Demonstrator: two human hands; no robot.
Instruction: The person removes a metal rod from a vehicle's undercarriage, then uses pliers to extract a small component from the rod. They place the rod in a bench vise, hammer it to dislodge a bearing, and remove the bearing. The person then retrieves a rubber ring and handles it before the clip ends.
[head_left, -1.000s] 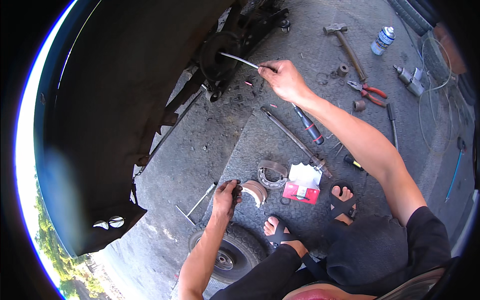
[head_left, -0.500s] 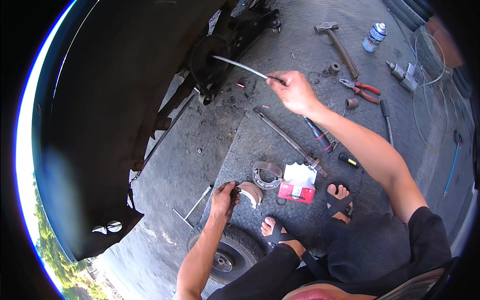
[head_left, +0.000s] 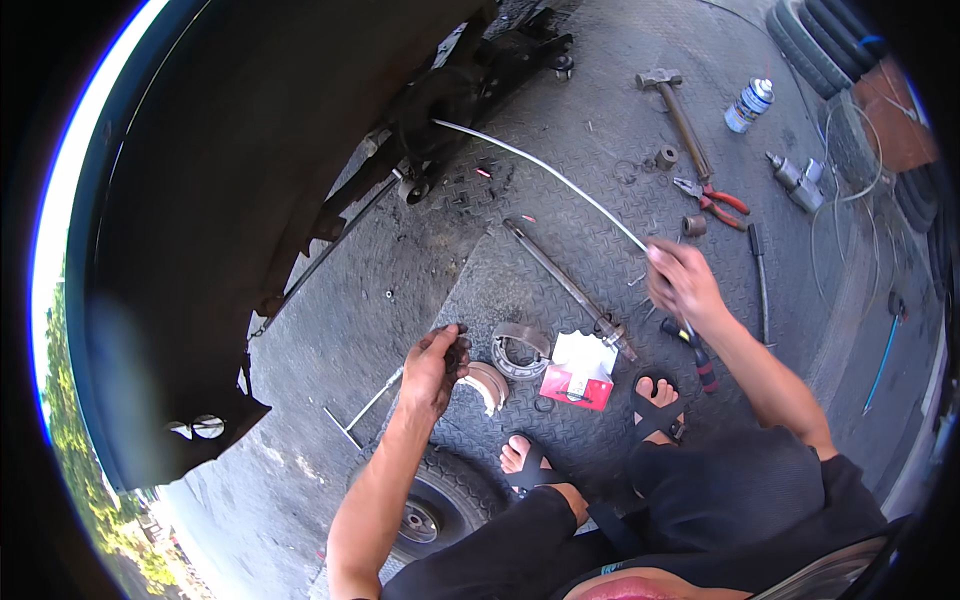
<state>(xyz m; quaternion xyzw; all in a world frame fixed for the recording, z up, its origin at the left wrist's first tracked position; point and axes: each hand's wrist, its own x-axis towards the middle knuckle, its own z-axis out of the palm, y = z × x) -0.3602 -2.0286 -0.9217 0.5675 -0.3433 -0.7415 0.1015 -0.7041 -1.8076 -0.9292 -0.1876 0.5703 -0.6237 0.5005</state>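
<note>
The person squats on a dark checker-plate mat (head_left: 560,290) beside the dark body of a vehicle (head_left: 250,200). The right hand (head_left: 682,283) is closed round the near end of a long thin metal cable (head_left: 545,172), which runs in a shallow arc up and left to the grimy axle assembly (head_left: 455,95) under the vehicle. The left hand (head_left: 435,368) rests low on the mat with its fingers curled round a small dark part; what that part is I cannot tell. Just right of it lie a curved brake shoe (head_left: 488,385) and a round brake shoe set (head_left: 520,350), and beside those an opened red and white carton (head_left: 580,372), flaps up, its contents not visible. A long steel bar (head_left: 565,285) lies diagonally between the hands. Farther off are a hammer (head_left: 680,112), a spray can (head_left: 748,104) standing upright, red-handled pliers (head_left: 712,200) and an impact wrench (head_left: 795,180).
</note>
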